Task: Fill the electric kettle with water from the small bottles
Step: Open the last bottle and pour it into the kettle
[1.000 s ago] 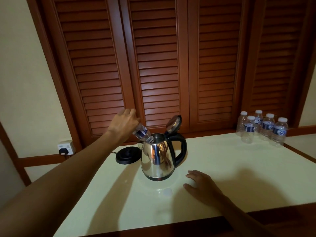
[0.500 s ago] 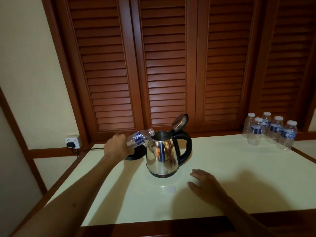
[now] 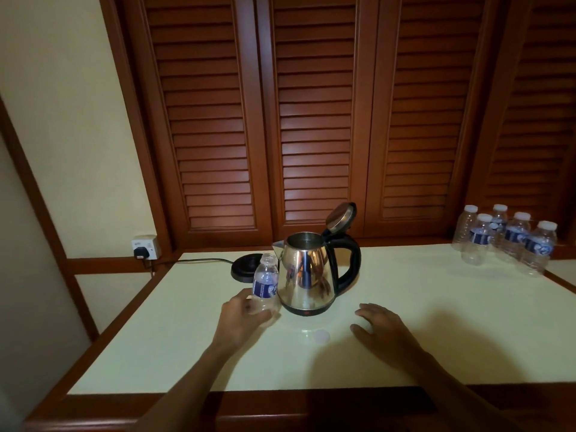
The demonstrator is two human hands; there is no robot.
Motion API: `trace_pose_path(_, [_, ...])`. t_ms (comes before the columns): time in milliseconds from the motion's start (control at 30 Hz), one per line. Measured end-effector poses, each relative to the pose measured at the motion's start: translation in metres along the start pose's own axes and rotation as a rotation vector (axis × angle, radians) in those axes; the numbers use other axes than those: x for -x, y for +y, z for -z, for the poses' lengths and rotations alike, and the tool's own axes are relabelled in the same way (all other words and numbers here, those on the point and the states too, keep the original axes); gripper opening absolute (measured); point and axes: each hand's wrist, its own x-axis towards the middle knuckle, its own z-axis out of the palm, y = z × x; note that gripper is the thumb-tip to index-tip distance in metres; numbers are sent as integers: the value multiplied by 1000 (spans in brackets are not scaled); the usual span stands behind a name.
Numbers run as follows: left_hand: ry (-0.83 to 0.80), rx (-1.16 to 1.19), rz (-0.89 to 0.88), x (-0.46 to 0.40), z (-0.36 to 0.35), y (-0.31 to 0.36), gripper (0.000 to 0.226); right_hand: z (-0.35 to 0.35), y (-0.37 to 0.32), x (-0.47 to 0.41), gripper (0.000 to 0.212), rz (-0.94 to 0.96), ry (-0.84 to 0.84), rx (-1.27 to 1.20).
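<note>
Left hand (image 3: 241,316) around uncapped bottle (image 3: 265,283)

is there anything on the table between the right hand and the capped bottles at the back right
Nothing visible. The right hand rests flat on the table, and the stretch of tabletop from it to the capped bottles is bare. The kettle stands off to the hand's left, outside that path.
</note>
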Motion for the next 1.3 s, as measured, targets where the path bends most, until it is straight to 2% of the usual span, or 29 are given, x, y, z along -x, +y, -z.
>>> trace_pose_path(167, [42, 120, 14, 21, -13, -10, 37, -7, 4, 2, 44, 119, 141, 116])
trace_pose_path(267, [40, 186, 24, 22, -16, -14, 41, -4, -1, 3, 38, 101, 142, 195])
trace_pose_path(400, [21, 198, 10, 17, -15, -22, 48, 0, -19, 5, 42, 61, 66, 299])
trace_pose_path(500, [25, 188, -14, 14, -15, -25, 50, 2, -49, 4, 36, 48, -13, 115])
trace_pose_path(567, [22, 197, -25, 13, -16, -28, 51, -1, -66, 1, 41, 69, -117, 13])
trace_pose_path(667, [11, 219, -23, 13, -16, -29, 51, -5, -80, -4, 51, 153, -292, 36])
trace_pose_path(767, [16, 243, -23, 12, -16, -30, 52, -1, -88, -10, 39, 209, -346, 44])
trace_pose_path(833, [21, 267, -26, 12, -16, -30, 53, 4, -98, -15, 30, 234, -318, -24])
trace_pose_path(933, [19, 295, -37, 13, -15, -30, 52, 24, -123, -23, 6, 340, -65, -232])
trace_pose_path(1000, [6, 326, -37, 13, -14, -30, 51, 43, -143, -33, 11, 315, 26, -328])
trace_pose_path(1167, [-18, 389, -50, 13, -13, -31, 47, 78, -178, -69, 19, 442, 50, -300])
trace_pose_path(1300, [-30, 379, -58, 13, -11, -33, 45, 85, -188, -89, 34, 518, -109, -101])
